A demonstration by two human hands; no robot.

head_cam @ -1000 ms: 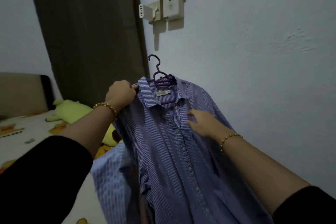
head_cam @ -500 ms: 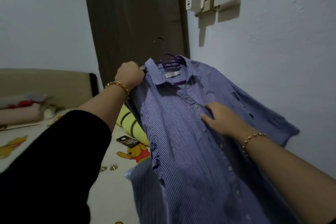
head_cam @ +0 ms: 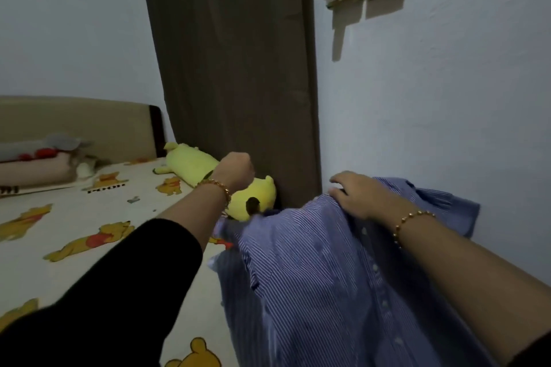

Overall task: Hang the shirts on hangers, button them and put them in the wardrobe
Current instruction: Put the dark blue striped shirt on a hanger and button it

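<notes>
Right hand (head_cam: 359, 197) gripping striped shirt (head_cam: 301, 265), above bed (head_cam: 68, 271)

The bedsheet (head_cam: 59, 188) lies open on the left, while the yellow plush toy (head_cam: 193, 170), brown curtain (head_cam: 238, 68) and wall (head_cam: 432, 113) close in ahead and right of the striped shirt (head_cam: 313, 262).

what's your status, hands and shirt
Left hand fisted, grip unseen. Right hand grips striped shirt, low over bed. Yellow plush close behind shirt.
</notes>
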